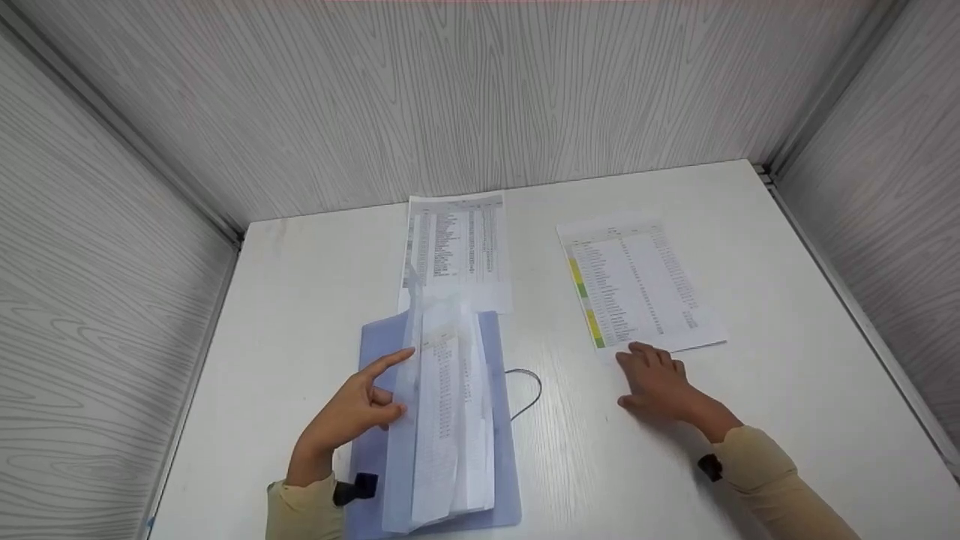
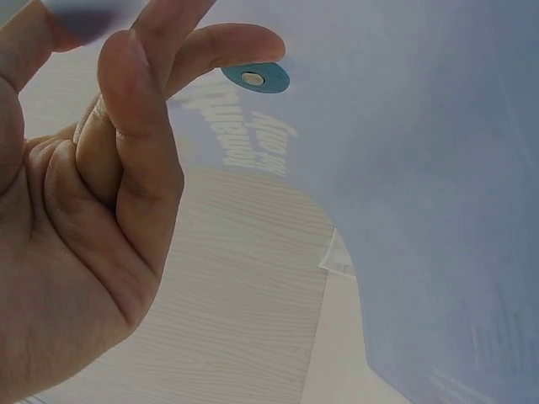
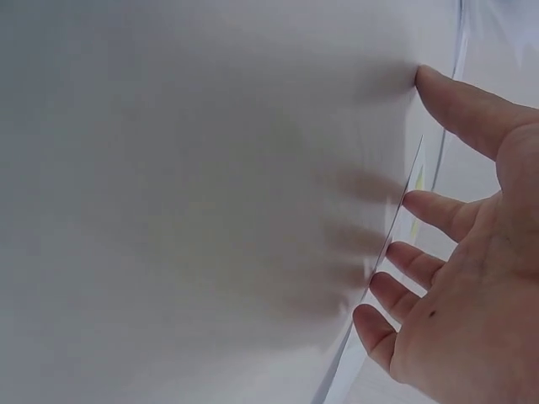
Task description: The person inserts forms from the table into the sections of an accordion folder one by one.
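A translucent blue plastic folder (image 1: 504, 450) lies open in front of me, with printed sheets (image 1: 435, 420) standing tilted inside its raised cover. My left hand (image 1: 352, 409) holds the cover's left edge, thumb and fingers bent around it. In the left wrist view, one fingertip is right at a teal snap button (image 2: 254, 78) on the plastic. To the right lies a small stack of printed sheets (image 1: 637, 285) with yellow and green cells along its left side. My right hand (image 1: 660, 386) reaches to its near edge, fingers spread and fingertips at the paper's edge.
Behind the folder lies another printed sheet (image 1: 457, 240), its near part overlapped by the plastic. A thin dark cord loop (image 1: 540, 386) sticks out from the folder's right side. Grey wood-grain panels (image 1: 480, 97) enclose the white table (image 1: 300, 270) at the back and sides.
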The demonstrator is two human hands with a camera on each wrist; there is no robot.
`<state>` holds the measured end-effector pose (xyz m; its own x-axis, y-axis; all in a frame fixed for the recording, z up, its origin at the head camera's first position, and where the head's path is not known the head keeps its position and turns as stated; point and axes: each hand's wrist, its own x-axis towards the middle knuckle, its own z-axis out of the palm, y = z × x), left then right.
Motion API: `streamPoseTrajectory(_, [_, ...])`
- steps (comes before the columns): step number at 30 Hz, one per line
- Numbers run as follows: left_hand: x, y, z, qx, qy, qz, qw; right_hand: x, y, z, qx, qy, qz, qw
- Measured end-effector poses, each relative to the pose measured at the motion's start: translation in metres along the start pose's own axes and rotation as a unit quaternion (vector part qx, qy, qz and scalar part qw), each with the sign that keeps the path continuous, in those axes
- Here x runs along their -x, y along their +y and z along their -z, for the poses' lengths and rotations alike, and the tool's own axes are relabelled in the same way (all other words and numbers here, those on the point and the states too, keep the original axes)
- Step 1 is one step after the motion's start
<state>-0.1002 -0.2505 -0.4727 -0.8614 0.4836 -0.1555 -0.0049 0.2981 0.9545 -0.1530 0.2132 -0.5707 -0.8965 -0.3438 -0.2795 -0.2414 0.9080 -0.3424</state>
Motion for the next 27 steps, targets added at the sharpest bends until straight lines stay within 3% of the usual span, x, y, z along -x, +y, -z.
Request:
streamPoseTrajectory(7, [0.001,0.0,-0.001,0.002,-0.004,0.003,1.0,0.01,-0.017,-0.01,-0.005,0.004,-0.01,1.0])
streamPoseTrajectory(14, [0.0,0.0,0.0,-0.003,0.0,0.0,1.0,0.01,-0.018,-0.008,-0.021,0.023,0.0,1.0])
streamPoseTrajectory(21, [0.0,-0.001,0.0,-0.001,0.002,-0.004,1.0,0.002,0.005,0.007,-0.126,0.074,0.012,0.989])
streamPoseTrajectory(27, [0.002,0.0,0.0,-0.001,0.004,0.0,1.0,-0.007,0.033,0.017,-0.125,0.085,0.001,0.989])
